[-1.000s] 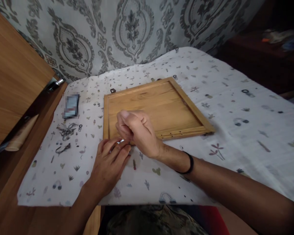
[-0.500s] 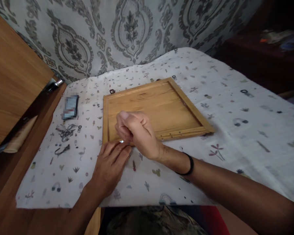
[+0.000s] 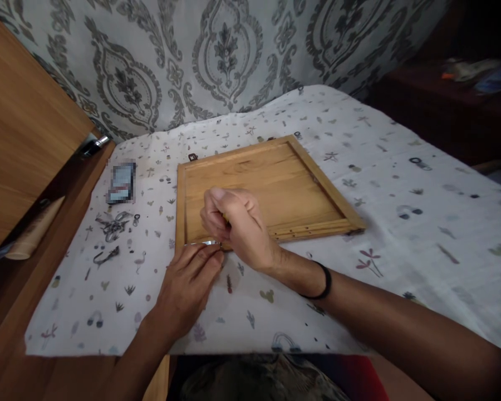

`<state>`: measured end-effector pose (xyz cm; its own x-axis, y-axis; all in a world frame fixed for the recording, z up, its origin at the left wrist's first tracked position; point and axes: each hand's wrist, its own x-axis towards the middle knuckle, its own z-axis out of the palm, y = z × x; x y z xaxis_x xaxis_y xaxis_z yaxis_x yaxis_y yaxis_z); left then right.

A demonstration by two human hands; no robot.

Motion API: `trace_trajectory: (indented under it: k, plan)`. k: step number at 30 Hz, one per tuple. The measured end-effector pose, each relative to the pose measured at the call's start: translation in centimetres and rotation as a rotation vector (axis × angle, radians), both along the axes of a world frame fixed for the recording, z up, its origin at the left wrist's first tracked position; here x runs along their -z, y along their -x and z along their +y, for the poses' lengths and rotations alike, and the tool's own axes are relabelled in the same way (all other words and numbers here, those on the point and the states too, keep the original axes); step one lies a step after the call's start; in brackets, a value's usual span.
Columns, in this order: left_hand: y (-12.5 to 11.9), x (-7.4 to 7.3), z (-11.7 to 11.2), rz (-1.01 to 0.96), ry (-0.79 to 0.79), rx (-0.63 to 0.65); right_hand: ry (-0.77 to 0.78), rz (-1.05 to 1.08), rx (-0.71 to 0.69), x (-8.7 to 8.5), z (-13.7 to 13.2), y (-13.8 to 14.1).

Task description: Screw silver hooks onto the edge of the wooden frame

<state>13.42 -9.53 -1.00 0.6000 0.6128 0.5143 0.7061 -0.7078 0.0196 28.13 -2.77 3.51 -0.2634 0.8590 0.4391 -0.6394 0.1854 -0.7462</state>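
Note:
A shallow wooden frame (image 3: pixel 275 178) lies back side up on a white printed cloth (image 3: pixel 401 167). My left hand (image 3: pixel 187 289) rests on the cloth at the frame's near left corner, its fingertips pinched on a small shiny metal piece (image 3: pixel 206 243) against the frame's near edge. My right hand (image 3: pixel 242 228) is closed in a fist just above that piece, over the frame's near rail. A trace of yellow shows between its fingers; what it grips is hidden. A black band (image 3: pixel 323 281) circles my right wrist.
A small pile of dark metal hooks (image 3: pixel 112 225) and a single hook (image 3: pixel 106 256) lie on the cloth to the left, with a blurred phone (image 3: pixel 121 182) behind them. A wooden cabinet (image 3: pixel 20 139) stands at the left. A small clip (image 3: pixel 192 157) sits at the frame's far left corner.
The metal piece has moved from under my left fingers up to the frame's near edge. My right fist has shifted slightly forward over it.

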Motion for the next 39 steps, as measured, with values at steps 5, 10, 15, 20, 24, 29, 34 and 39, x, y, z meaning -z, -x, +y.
trace_trajectory:
  k: [5, 10, 15, 20, 24, 29, 34, 39]
  plan:
    - [0.0, -0.1, 0.1, 0.001, -0.005, 0.008, 0.025, -0.017, 0.008, -0.1, 0.0, 0.0]
    - [-0.1, -0.2, 0.1, -0.005, -0.022, 0.021, 0.018, -0.013, 0.003, -0.2, 0.0, 0.0]
    - [-0.2, -0.3, 0.1, -0.002, -0.006, 0.027, 0.061, -0.011, 0.064, -0.7, -0.2, -0.2]
    - [-0.1, -0.2, 0.0, -0.014, -0.001, 0.032, 0.086, 0.041, 0.109, -1.8, -0.1, -0.3]
    - [0.0, -0.2, 0.0, 0.013, 0.001, 0.011, 0.069, 0.046, 0.063, -1.8, 0.3, 0.2]
    - [-0.1, -0.4, 0.1, 0.02, -0.001, 0.013, 0.107, -0.017, 0.055, -1.3, 0.6, 0.7]
    - [-0.1, -0.5, 0.1, 0.008, 0.013, 0.023, 0.121, -0.004, 0.038, -1.4, 0.5, 0.5]
    - [0.0, -0.5, 0.0, 0.008, 0.02, 0.023, 0.124, -0.012, 0.043, -1.5, 0.6, 0.5]
